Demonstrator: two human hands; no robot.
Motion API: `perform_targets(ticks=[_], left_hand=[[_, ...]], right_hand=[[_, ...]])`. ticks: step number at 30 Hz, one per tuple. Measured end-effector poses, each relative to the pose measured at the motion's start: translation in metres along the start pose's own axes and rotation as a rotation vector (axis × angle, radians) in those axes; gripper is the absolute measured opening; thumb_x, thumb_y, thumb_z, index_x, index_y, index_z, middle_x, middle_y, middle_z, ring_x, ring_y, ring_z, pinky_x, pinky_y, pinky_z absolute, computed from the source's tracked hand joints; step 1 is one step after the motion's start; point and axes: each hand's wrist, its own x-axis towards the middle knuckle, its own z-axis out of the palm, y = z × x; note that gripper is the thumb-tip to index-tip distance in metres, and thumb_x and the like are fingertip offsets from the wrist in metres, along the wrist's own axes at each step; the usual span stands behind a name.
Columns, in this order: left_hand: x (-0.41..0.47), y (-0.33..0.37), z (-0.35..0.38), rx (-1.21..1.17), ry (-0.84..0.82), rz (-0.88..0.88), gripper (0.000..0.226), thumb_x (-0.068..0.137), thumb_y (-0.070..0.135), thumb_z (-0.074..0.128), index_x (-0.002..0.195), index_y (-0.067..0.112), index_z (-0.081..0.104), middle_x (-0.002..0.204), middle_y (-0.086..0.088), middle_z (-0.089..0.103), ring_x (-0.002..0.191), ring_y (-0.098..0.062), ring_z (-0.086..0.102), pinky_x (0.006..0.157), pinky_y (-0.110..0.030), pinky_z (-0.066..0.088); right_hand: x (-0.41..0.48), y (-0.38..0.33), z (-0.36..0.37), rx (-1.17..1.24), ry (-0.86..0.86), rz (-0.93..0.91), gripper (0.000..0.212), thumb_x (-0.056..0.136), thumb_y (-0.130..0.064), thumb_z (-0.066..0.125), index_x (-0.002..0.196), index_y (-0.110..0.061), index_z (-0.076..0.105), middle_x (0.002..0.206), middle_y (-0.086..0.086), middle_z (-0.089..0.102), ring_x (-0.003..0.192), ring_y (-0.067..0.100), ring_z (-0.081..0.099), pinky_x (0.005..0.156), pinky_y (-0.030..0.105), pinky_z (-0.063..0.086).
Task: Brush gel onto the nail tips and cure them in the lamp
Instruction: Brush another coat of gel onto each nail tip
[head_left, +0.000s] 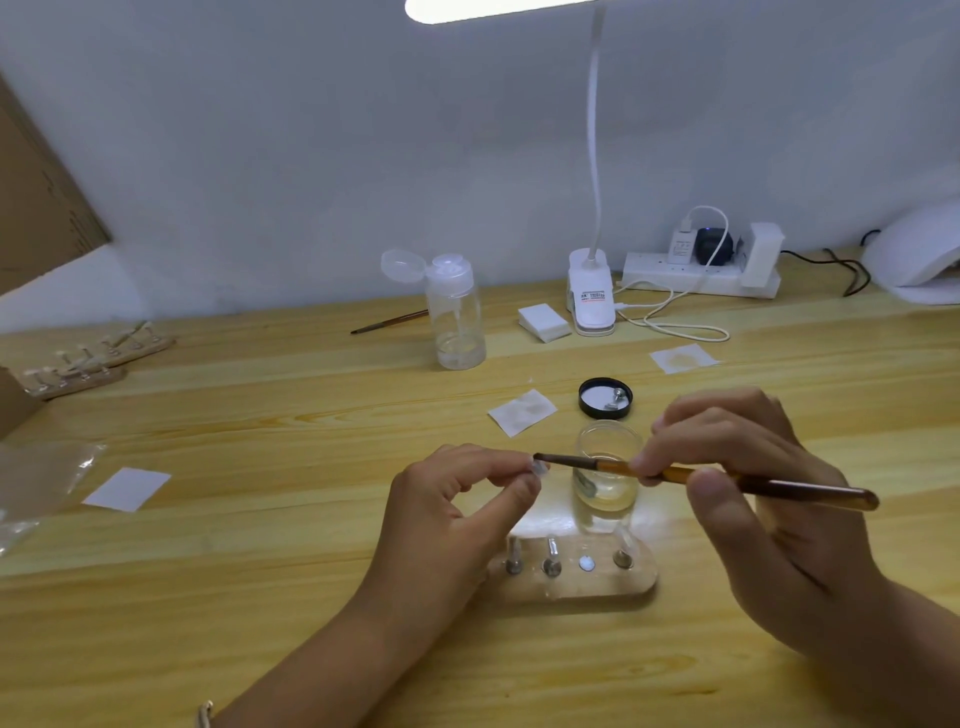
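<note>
Head view, left hand (457, 499) pinching clear nail tip (540, 469), right hand (753, 467) gripping brush (675, 474) pen-style, bristles at the tip, open gel jar (605, 488) between both hands, tip stand (597, 587) just beneath them, curing lamp (914, 254) far beyond right hand

Right hand (748, 467) holds brush (675, 474) against nail tip (540, 469) pinched by left hand (457, 499).

Looks like a makeshift nail-art desk rather than a proper salon: a pale wooden table (260, 571) against a bare white wall (311, 156), a clip-on desk lamp (591, 296) beside a loaded power strip (675, 270), a white curing lamp (914, 260) far right, a pump bottle (457, 317), racks of nail tips (78, 369), and cardboard (36, 208) at the left edge.
</note>
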Motion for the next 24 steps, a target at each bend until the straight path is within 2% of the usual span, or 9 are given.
perform_targets(ticks=[4,16,19,22,24], left_hand=[[0.0005,-0.0004,-0.0006,0.014,-0.009,0.011,0.019,0.082,0.01,0.077,0.083,0.028,0.079,0.078,0.018,0.072,0.084,-0.006,0.063,0.073,-0.01,0.038],[-0.0005,-0.001,-0.0002,0.019,0.0,-0.006,0.022,0.082,0.01,0.077,0.084,0.032,0.079,0.082,0.02,0.074,0.087,-0.004,0.064,0.073,-0.009,0.038],[-0.0007,-0.0014,-0.0005,0.017,-0.004,-0.003,0.019,0.083,0.013,0.077,0.084,0.033,0.079,0.083,0.02,0.074,0.087,-0.008,0.063,0.073,-0.011,0.039],[-0.0002,-0.0003,0.0002,0.008,-0.014,0.002,0.011,0.08,0.024,0.073,0.083,0.032,0.079,0.081,0.019,0.073,0.086,-0.009,0.062,0.072,-0.013,0.039],[0.0001,-0.0005,0.0004,0.0,-0.005,0.001,0.011,0.078,0.026,0.071,0.082,0.033,0.078,0.078,0.019,0.071,0.083,-0.007,0.061,0.071,-0.013,0.038]], right_hand=[[-0.0002,-0.0002,0.001,0.006,-0.009,-0.009,0.023,0.095,-0.018,0.041,0.095,-0.024,0.064,0.091,-0.017,0.064,0.104,0.016,0.058,0.084,0.044,0.042],[-0.0007,-0.0003,-0.0028,0.064,0.037,0.002,0.026,0.091,-0.014,0.039,0.083,-0.021,0.063,0.076,-0.012,0.062,0.095,0.023,0.059,0.082,0.044,0.04],[-0.0003,0.0002,-0.0017,0.068,0.049,0.006,0.026,0.095,-0.018,0.04,0.087,-0.018,0.065,0.084,-0.014,0.063,0.098,0.02,0.059,0.079,0.05,0.041],[-0.0001,0.0009,0.0011,0.025,0.006,0.001,0.031,0.104,-0.031,0.039,0.093,-0.019,0.065,0.091,-0.017,0.064,0.103,0.017,0.058,0.083,0.046,0.042],[-0.0009,0.0014,0.0019,0.016,-0.013,-0.002,0.026,0.099,-0.024,0.041,0.091,-0.018,0.066,0.09,-0.016,0.064,0.103,0.017,0.059,0.084,0.044,0.041]])
